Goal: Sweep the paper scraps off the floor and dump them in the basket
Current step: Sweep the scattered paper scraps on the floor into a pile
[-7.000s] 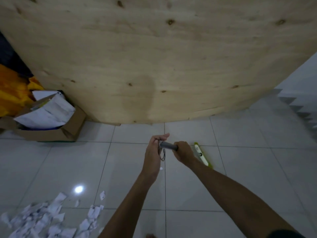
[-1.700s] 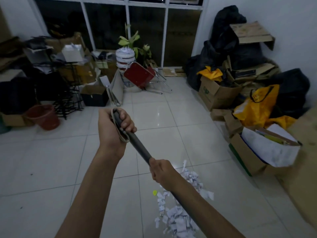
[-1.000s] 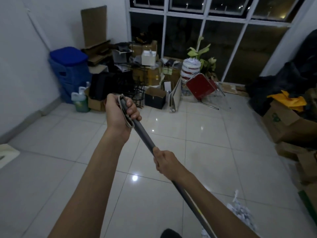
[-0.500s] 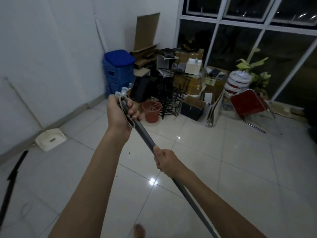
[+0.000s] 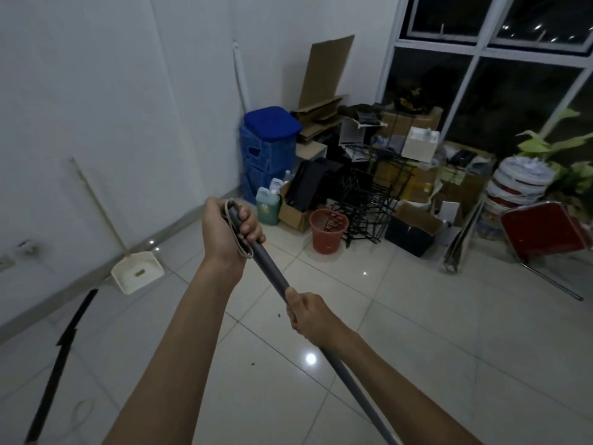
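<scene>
Evidently both hands (image 5: 229,229) around broom handle (image 5: 272,271)

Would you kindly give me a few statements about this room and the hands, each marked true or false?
1. Both hands grip the broom handle. True: the left hand holds its top end, the right hand lower down.
2. The dustpan lies in the middle of the floor. False: it stands against the left wall.
3. The red basket stands on the floor beside the black wire racks. True.
4. Paper scraps cover the tiles ahead. False: no scraps are in view.
5. The blue bin stands by the red chair. False: it is in the corner, against the wall.
</scene>
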The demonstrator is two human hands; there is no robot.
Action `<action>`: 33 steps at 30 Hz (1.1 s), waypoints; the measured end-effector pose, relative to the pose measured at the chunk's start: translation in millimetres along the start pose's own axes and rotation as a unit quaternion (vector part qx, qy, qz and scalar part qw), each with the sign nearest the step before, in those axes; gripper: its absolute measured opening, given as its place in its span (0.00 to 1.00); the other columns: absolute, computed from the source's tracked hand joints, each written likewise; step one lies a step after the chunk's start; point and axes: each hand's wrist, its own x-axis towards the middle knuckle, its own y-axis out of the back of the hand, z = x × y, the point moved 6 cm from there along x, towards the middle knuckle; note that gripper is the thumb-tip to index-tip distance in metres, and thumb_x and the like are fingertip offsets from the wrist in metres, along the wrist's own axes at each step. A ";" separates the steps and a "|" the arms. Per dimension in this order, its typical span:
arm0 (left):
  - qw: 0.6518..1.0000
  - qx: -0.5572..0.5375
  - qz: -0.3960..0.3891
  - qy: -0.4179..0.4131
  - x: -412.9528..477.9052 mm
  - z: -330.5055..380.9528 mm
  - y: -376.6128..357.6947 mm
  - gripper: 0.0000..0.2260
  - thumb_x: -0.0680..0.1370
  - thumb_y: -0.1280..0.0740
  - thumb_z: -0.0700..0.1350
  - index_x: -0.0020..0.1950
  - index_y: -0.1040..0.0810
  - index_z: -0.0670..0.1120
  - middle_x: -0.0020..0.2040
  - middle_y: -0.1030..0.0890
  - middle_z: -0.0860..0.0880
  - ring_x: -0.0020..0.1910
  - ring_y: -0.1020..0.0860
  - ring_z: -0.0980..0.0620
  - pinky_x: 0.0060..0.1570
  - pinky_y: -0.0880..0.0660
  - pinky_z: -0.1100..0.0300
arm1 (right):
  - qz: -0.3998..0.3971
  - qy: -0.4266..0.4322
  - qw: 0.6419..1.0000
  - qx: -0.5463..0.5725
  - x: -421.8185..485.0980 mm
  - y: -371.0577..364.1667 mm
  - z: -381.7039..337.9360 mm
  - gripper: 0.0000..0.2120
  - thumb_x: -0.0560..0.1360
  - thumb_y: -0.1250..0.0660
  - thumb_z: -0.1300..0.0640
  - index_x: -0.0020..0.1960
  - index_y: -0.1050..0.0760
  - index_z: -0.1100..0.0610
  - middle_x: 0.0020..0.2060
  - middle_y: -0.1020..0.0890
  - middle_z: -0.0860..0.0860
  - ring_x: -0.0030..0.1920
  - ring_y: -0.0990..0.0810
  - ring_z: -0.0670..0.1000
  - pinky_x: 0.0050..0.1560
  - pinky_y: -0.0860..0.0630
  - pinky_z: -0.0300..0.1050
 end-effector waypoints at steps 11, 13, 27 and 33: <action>0.999 0.005 0.028 -0.038 107.9 58.6 66.2 0.16 0.74 0.52 0.48 0.27 0.38 0.47 0.20 0.39 0.51 0.20 0.41 0.53 0.27 0.40 0.60 | -0.032 0.030 0.999 -0.025 133.3 -42.0 -44.8 0.28 0.76 0.51 0.34 0.32 0.35 0.55 0.23 0.33 0.46 0.23 0.35 0.43 0.27 0.38 0.39; 0.999 0.002 0.026 -0.039 130.5 67.8 78.4 0.16 0.74 0.52 0.48 0.27 0.37 0.47 0.19 0.39 0.51 0.19 0.41 0.53 0.27 0.40 0.61 | -0.038 0.036 0.998 -0.020 159.3 -50.1 -50.5 0.28 0.75 0.51 0.33 0.32 0.34 0.55 0.23 0.33 0.46 0.22 0.36 0.42 0.27 0.38 0.39; 0.999 0.000 0.007 -0.040 301.2 177.7 189.2 0.17 0.74 0.52 0.48 0.26 0.37 0.47 0.19 0.39 0.51 0.19 0.41 0.53 0.27 0.40 0.60 | -0.003 0.047 0.998 -0.035 362.4 -131.0 -132.5 0.29 0.73 0.51 0.30 0.27 0.36 0.52 0.21 0.32 0.44 0.24 0.33 0.44 0.28 0.36 0.39; 0.999 -0.004 0.006 -0.036 350.3 209.0 225.0 0.16 0.74 0.52 0.48 0.27 0.38 0.46 0.19 0.38 0.51 0.18 0.40 0.53 0.25 0.39 0.63 | -0.008 0.066 0.997 -0.044 430.8 -162.1 -152.8 0.32 0.69 0.53 0.25 0.27 0.35 0.52 0.22 0.30 0.46 0.25 0.32 0.46 0.30 0.34 0.41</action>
